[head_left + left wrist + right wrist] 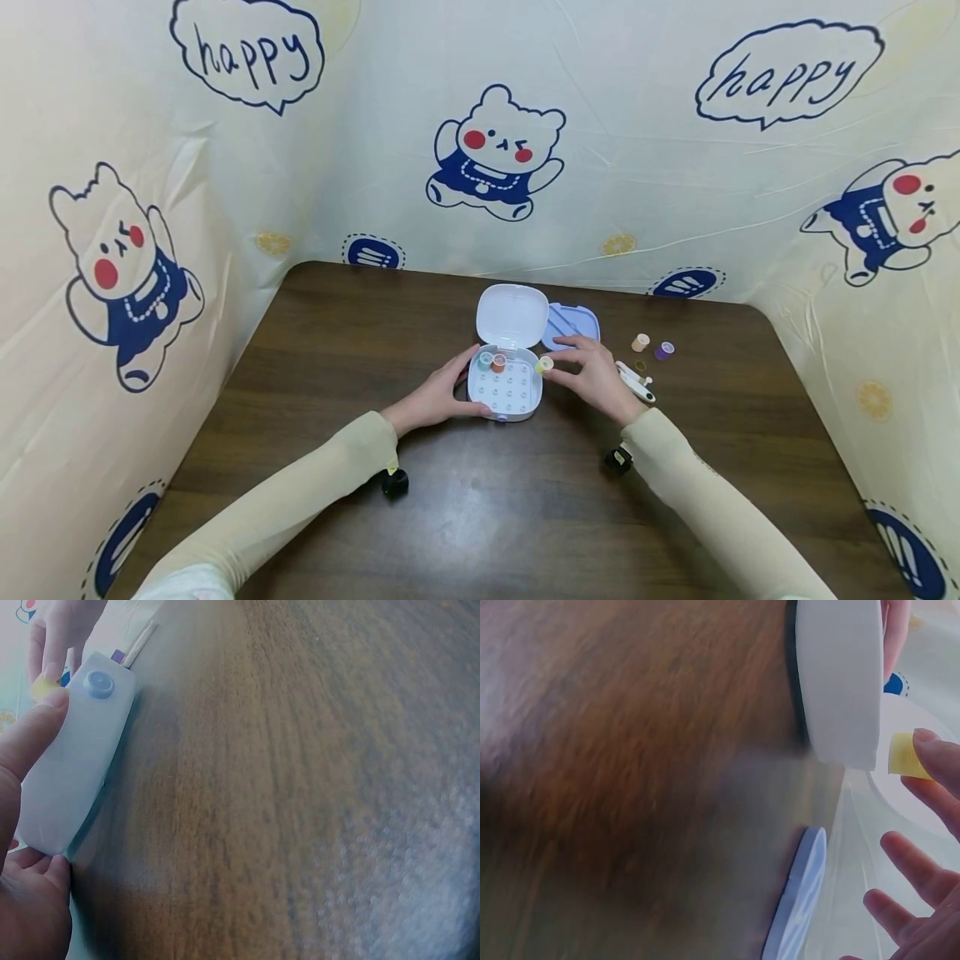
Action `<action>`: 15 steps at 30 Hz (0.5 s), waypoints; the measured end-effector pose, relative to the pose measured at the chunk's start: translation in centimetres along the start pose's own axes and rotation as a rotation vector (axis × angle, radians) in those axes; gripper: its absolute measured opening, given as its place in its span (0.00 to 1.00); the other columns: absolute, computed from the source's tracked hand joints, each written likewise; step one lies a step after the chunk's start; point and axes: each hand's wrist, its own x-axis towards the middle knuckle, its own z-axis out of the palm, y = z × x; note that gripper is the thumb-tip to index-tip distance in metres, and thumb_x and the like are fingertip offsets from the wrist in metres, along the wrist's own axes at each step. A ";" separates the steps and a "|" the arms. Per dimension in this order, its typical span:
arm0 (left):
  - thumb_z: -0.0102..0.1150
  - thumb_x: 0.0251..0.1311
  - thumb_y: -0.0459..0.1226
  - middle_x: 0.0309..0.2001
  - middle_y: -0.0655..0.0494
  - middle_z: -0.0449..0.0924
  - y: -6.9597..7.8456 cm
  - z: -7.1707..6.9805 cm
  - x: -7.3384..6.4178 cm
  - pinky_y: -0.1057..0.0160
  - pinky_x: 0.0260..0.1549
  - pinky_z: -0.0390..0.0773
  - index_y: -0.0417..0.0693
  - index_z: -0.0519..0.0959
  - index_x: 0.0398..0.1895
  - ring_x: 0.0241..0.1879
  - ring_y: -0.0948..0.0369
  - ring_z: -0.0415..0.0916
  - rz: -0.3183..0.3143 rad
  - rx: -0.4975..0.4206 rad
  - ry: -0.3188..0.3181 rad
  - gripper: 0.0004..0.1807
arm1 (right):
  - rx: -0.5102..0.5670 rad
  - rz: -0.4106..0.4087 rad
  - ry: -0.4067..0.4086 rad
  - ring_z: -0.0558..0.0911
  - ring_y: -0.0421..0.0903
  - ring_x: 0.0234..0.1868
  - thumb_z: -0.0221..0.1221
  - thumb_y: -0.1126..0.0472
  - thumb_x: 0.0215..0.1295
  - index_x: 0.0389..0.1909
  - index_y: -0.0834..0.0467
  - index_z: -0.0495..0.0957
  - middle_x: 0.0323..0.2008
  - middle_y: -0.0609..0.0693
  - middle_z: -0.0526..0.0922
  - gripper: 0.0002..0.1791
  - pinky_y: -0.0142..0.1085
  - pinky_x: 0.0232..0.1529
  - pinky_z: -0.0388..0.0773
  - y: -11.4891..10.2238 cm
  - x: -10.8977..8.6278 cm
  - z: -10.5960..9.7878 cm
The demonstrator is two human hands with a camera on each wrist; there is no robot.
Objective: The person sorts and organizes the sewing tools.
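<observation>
An open white box (514, 407) with small pegs in rows across its inside stands on the table, its lid (512, 312) tipped back. My left hand (438, 398) grips the box's left side, thumb at the front and fingers farther back. Near the back left corner a teal thread spool (486, 360) and an orange thread spool (499, 363) stand side by side in the box. Between thumb and index finger my right hand (595, 372) pinches a yellow thread spool (902, 755) at the box's right rim, other fingers spread.
Behind my right hand lies a lavender tray (583, 319). To the right are a peach spool (641, 342), a purple spool (664, 351), a small yellowish ring (640, 366) and a white-handled tool (634, 382). A printed curtain (637, 192) surrounds the wooden table (465, 517).
</observation>
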 end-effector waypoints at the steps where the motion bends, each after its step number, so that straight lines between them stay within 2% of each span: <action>1: 0.81 0.54 0.48 0.83 0.49 0.49 0.0 0.0 0.0 0.53 0.76 0.59 0.52 0.46 0.86 0.80 0.54 0.54 0.000 -0.001 0.000 0.64 | 0.004 0.002 -0.004 0.71 0.62 0.70 0.74 0.54 0.63 0.50 0.54 0.90 0.65 0.59 0.80 0.16 0.64 0.72 0.59 -0.1 0.1 0.1; 15: 0.80 0.55 0.50 0.83 0.49 0.48 0.1 -0.1 -0.1 0.52 0.76 0.60 0.52 0.45 0.86 0.80 0.52 0.55 -0.007 -0.001 -0.009 0.63 | 0.011 0.067 -0.079 0.70 0.64 0.71 0.72 0.52 0.65 0.51 0.55 0.90 0.67 0.62 0.77 0.17 0.62 0.72 0.62 -1.2 1.3 1.9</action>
